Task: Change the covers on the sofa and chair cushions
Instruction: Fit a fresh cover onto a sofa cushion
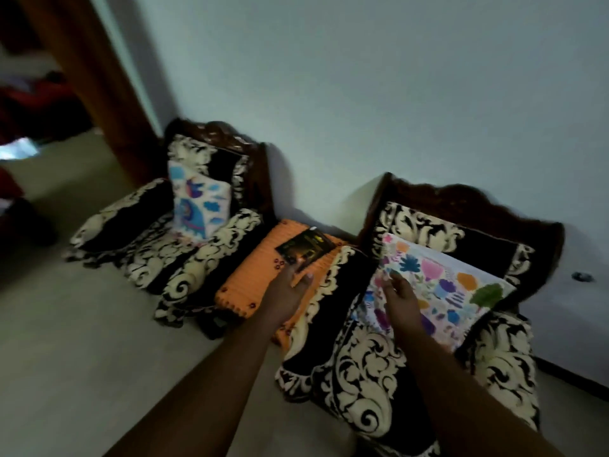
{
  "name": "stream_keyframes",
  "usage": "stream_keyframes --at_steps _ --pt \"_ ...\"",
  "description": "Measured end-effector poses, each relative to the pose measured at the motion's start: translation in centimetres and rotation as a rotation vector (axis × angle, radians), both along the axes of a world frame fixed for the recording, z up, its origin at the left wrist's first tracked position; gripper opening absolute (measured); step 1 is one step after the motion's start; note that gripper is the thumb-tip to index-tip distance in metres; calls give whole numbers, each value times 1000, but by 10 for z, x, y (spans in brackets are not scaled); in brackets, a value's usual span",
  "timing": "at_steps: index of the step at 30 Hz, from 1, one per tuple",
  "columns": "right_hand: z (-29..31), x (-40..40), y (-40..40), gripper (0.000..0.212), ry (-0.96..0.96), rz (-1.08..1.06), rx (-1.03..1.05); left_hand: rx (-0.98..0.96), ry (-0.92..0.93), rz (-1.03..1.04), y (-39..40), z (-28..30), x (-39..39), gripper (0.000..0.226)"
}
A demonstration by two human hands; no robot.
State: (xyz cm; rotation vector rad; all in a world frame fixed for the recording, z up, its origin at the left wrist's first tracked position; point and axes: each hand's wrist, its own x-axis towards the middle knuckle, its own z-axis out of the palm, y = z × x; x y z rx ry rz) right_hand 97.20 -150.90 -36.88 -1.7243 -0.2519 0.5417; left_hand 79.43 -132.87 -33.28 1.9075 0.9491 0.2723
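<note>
Item one: my left hand (287, 285) pinches a dark booklet (304, 250) over the orange-covered desk (263, 278) set between two chairs. Item two: my right hand (400, 296) hovers with fingers relaxed, holding nothing, over the flowered cushion (441, 285) leaning in the right chair (362, 364); a second patterned cushion (197, 202) stands upright in the left chair (138, 222)

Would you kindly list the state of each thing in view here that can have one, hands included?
Blue-patterned white cushion: covered, propped upright on the far armchair.
Flower-patterned white cushion: covered, leaning back on the near armchair.
Dark flat packet: lying on the orange ribbed cloth, pinched by the left hand.
Left hand: gripping the packet's near edge.
Right hand: fingers relaxed, holding nothing, over the flowered cushion.
</note>
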Motion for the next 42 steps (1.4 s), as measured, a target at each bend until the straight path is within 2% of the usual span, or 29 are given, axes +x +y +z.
stream_keyframes --at_steps 2,7,10,14,17,25,32,37,42 --pt "12 -48 34 44 -37 101 4 40 -15 85 10 17 -61 54" --pt "55 -155 117 28 -131 363 61 96 -67 290 41 52 -191 61" --pt "77 -213 168 58 -79 502 119 127 -86 439 63 73 -259 64" --pt "100 -280 238 51 -26 694 156 181 -119 643 90 96 -339 62" --pt "119 -330 293 50 -119 804 169 208 -156 783 110 112 -389 62" --pt "152 -433 440 53 -114 1095 268 273 -159 1007 181 137 -483 66" --pt "135 -488 545 48 -90 1260 234 293 -114 1153 240 132 -528 70" --pt "117 -529 600 49 -75 1321 216 278 -56 1177 280 121 -560 69" --pt "94 -579 654 48 -58 1331 171 250 -75 1213 335 99 -609 71"
